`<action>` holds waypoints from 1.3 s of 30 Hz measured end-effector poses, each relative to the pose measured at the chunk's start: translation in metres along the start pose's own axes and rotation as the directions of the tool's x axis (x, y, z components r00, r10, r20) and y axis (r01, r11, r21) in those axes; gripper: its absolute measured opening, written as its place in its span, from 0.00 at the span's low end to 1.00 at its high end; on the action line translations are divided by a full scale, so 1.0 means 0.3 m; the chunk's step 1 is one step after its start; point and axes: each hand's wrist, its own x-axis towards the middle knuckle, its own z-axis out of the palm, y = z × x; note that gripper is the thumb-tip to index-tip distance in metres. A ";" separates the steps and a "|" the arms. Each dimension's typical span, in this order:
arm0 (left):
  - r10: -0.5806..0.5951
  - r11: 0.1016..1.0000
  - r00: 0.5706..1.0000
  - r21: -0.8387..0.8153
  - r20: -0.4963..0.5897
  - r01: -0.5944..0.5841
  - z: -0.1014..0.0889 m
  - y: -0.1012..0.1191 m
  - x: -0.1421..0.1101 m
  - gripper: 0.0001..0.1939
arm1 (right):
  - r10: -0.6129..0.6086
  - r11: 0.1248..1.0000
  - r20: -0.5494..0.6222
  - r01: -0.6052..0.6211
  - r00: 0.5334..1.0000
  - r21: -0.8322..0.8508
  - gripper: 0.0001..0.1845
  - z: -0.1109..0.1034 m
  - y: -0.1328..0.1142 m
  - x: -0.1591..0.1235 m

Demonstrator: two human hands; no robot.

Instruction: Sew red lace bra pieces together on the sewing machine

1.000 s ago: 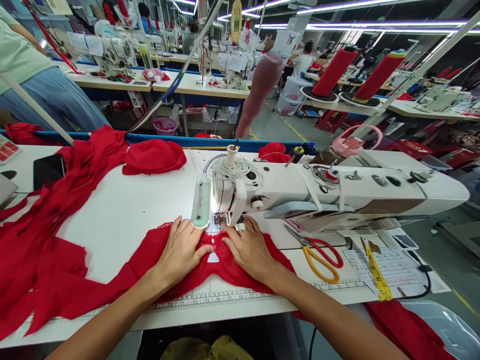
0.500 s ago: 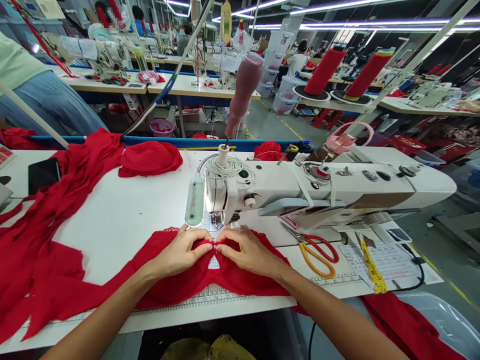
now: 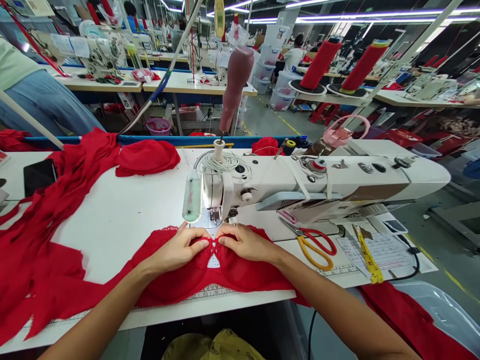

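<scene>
A red lace garment [image 3: 176, 277] lies on the white table [image 3: 123, 210] in front of a white sewing machine [image 3: 307, 182]. My left hand [image 3: 176, 248] pinches the garment's centre edge from the left. My right hand [image 3: 245, 242] pinches the same edge from the right. Their fingertips nearly meet just below the machine's needle area [image 3: 215, 215]. Both hands are closed on the fabric.
Red-and-yellow scissors [image 3: 315, 245] and a yellow tape measure [image 3: 365, 255] lie to the right. Piles of red fabric [image 3: 56, 200] cover the table's left side, beside a dark phone [image 3: 38, 176]. Red thread cones [image 3: 320, 65] stand behind. A person in jeans [image 3: 41, 100] stands far left.
My hands went from lying flat on the garment to pinching its centre edge together, and they drew slightly back from the needle toward me.
</scene>
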 end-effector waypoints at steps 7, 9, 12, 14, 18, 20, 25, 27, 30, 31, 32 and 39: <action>-0.032 0.999 0.999 -0.029 0.016 0.033 0.005 -0.017 0.005 0.15 | 0.005 0.999 0.008 -0.006 1.000 0.045 0.10 0.002 0.009 0.002; -0.029 0.999 0.999 -0.037 0.020 0.030 0.008 -0.023 0.006 0.15 | 0.004 0.999 0.007 -0.004 1.000 0.048 0.09 0.003 0.012 0.001; -0.025 0.999 1.000 -0.026 0.016 0.025 0.010 -0.031 0.009 0.15 | -0.008 1.000 0.001 0.008 1.000 0.027 0.09 0.007 0.015 0.003; -0.022 1.000 1.000 -0.011 0.012 0.022 0.014 -0.035 0.010 0.14 | -0.018 1.000 -0.003 0.018 1.000 -0.004 0.10 0.011 0.016 0.006; 0.014 0.994 1.000 0.113 -0.014 -0.012 0.026 -0.024 -0.001 0.12 | -0.030 0.995 -0.024 0.028 0.999 -0.095 0.10 0.008 0.008 -0.003; 0.112 0.942 0.985 0.329 -0.134 -0.062 0.027 -0.006 -0.020 0.11 | -0.042 0.953 -0.076 0.017 0.996 -0.303 0.07 -0.001 -0.012 -0.029; 0.563 0.607 0.632 0.785 -0.533 0.122 -0.013 0.053 -0.092 0.12 | -0.163 0.776 -0.206 -0.004 0.965 -0.630 0.09 0.021 -0.161 -0.137; 0.617 0.669 0.481 0.737 -0.623 0.096 -0.033 0.062 -0.120 0.08 | -0.336 0.832 -0.050 0.272 0.941 -0.483 0.08 0.069 -0.234 -0.165; 0.530 0.838 0.467 0.521 -0.708 -0.162 -0.047 0.040 -0.165 0.07 | -0.677 0.657 0.253 0.723 0.691 -0.215 0.12 0.152 -0.303 -0.164; 0.504 0.863 0.492 0.441 -0.710 -0.247 -0.047 0.025 -0.182 0.08 | -0.717 0.632 0.272 0.763 0.641 -0.133 0.12 0.170 -0.311 -0.154; 0.488 0.872 0.516 0.376 -0.704 -0.312 -0.046 0.008 -0.201 0.09 | -0.718 0.660 0.226 0.747 0.659 -0.080 0.12 0.181 -0.314 -0.139; 0.363 0.925 0.606 0.193 -0.708 -0.328 -0.035 -0.059 -0.317 0.07 | -0.322 0.939 -0.258 0.343 0.911 0.036 0.09 0.184 -0.274 0.011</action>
